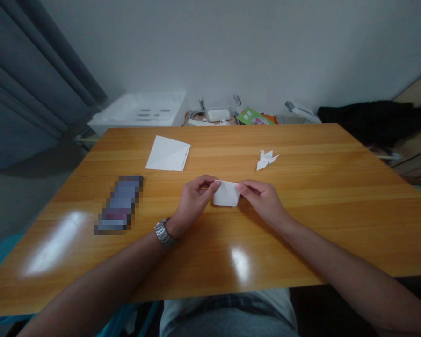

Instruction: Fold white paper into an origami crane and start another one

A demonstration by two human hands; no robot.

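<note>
Over a wooden surface point(337, 187), the fingers point(205, 178) of the left hand point(193, 199) and right hand point(264, 198) pinch a small white paper point(226, 194) by its upper corners, with a folded paper bird point(264, 160) beyond it to the right and a larger sheet point(168, 154) to the left.

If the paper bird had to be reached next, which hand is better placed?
Likely the right hand: the bird lies just beyond it, while the left hand is farther off. Both pinch the small paper, so the right would have to let go first.
</note>
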